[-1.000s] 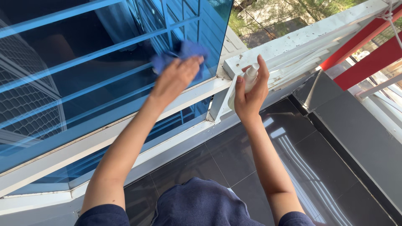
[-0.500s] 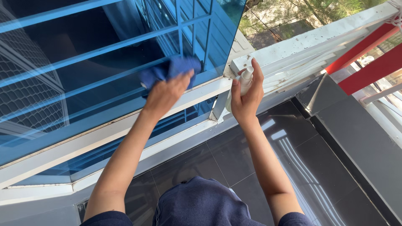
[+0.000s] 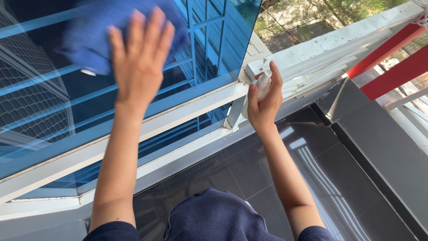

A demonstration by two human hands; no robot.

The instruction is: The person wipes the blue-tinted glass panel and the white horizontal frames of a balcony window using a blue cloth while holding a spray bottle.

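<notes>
My left hand (image 3: pixel 139 58) presses a blue cloth (image 3: pixel 96 38) flat against the blue-tinted window pane (image 3: pixel 53 89), fingers spread, high on the glass; both are motion-blurred. My right hand (image 3: pixel 264 105) holds a small white spray bottle (image 3: pixel 263 85) upright, just right of the window's white frame corner (image 3: pixel 234 96), with a finger near the nozzle.
The white window frame (image 3: pixel 89 154) runs diagonally below the glass. A white ledge (image 3: pixel 321 44) with slats extends to the right, red bars (image 3: pixel 392 62) beyond it. Dark glossy floor tiles (image 3: pixel 249 169) and a dark raised sill (image 3: pixel 383 147) lie below.
My left hand has swept the cloth up and to the left, from the pane's lower edge to high on the glass. The right hand and bottle stayed nearly still.
</notes>
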